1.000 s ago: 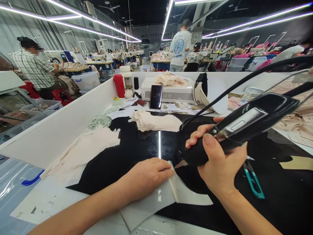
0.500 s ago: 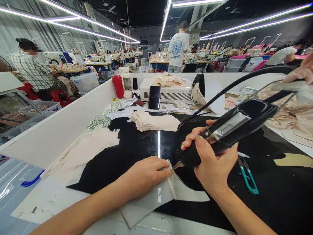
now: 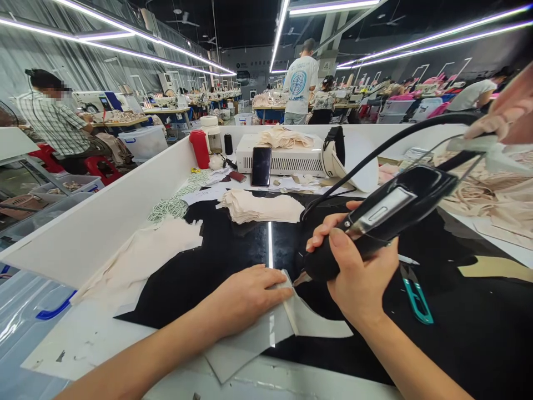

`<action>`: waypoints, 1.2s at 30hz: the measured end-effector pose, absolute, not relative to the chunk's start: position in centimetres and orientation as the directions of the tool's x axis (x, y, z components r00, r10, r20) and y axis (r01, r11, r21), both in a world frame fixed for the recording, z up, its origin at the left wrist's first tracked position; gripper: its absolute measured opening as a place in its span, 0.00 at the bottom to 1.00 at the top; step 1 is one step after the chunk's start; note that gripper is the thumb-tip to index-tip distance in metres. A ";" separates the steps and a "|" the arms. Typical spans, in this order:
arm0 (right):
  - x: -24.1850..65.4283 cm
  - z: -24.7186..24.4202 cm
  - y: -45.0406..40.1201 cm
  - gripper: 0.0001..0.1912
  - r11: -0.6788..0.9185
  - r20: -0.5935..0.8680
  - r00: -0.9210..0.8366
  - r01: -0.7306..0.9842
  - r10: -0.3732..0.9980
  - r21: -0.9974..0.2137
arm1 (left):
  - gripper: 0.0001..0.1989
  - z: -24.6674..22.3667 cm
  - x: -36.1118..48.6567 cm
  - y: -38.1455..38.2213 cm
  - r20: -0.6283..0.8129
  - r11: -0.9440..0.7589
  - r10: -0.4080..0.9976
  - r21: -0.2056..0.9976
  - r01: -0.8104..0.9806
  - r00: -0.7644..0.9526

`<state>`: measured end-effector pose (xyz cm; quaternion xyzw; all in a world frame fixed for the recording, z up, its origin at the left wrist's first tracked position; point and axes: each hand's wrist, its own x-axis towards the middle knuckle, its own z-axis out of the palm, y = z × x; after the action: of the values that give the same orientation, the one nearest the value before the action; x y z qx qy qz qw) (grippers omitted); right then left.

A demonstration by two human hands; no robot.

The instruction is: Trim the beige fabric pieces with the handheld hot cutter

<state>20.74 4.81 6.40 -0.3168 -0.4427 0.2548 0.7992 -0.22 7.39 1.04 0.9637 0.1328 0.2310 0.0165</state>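
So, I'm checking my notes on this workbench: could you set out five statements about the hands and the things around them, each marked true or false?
1. The right hand holds a black handheld tool. True.
2. The left hand is gripping the teal snips. False: the left hand rests on a pale sheet.
3. A phone stands upright in front of the white vented box. True.
4. Nothing lies on top of the white vented box. False: pale cloth pieces lie on it.
5. The teal snips lie on the black surface, to the right of the right hand. True.
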 end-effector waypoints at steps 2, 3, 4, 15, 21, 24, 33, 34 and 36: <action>20.6 6.3 4.8 0.24 0.670 0.549 0.474 -0.124 0.688 -0.732 | 0.17 1.0 -0.2 7.4 0.447 -0.966 0.256 0.088 0.242 0.857; 20.6 6.2 4.9 0.23 0.671 0.552 0.474 -0.119 0.686 -0.732 | 0.17 0.9 -0.2 7.4 0.450 -0.967 0.252 0.086 0.240 0.857; 20.6 6.2 4.9 0.22 0.671 0.554 0.475 -0.112 0.684 -0.733 | 0.17 0.9 -0.2 7.4 0.452 -0.968 0.249 0.084 0.237 0.856; 21.2 7.3 4.1 0.24 0.651 0.524 0.515 -0.091 0.678 -0.753 | 0.15 1.6 -0.2 7.5 0.448 -0.975 0.215 0.053 0.214 0.868; 21.2 7.1 3.8 0.27 0.646 0.512 0.517 -0.109 0.686 -0.756 | 0.11 2.1 0.8 6.5 0.402 -0.977 0.209 0.122 0.175 0.891; 21.0 6.9 3.9 0.25 0.645 0.512 0.511 -0.116 0.691 -0.755 | 0.11 2.0 0.8 6.3 0.381 -0.972 0.231 0.133 0.195 0.895; 20.3 6.8 3.9 0.23 0.659 0.531 0.487 -0.130 0.693 -0.741 | 0.13 2.0 0.3 6.1 0.376 -0.969 0.240 0.144 0.199 0.895; 20.3 6.7 3.8 0.23 0.657 0.530 0.485 -0.132 0.696 -0.742 | 0.13 2.0 0.3 6.1 0.368 -0.968 0.245 0.146 0.204 0.897; 20.4 6.7 3.7 0.23 0.656 0.530 0.482 -0.132 0.698 -0.743 | 0.13 2.0 0.3 6.1 0.359 -0.966 0.250 0.149 0.209 0.899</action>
<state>20.42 3.75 6.67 -0.3232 -0.4375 0.2602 0.7977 0.29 6.10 2.00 0.9730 0.1179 0.1909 0.0534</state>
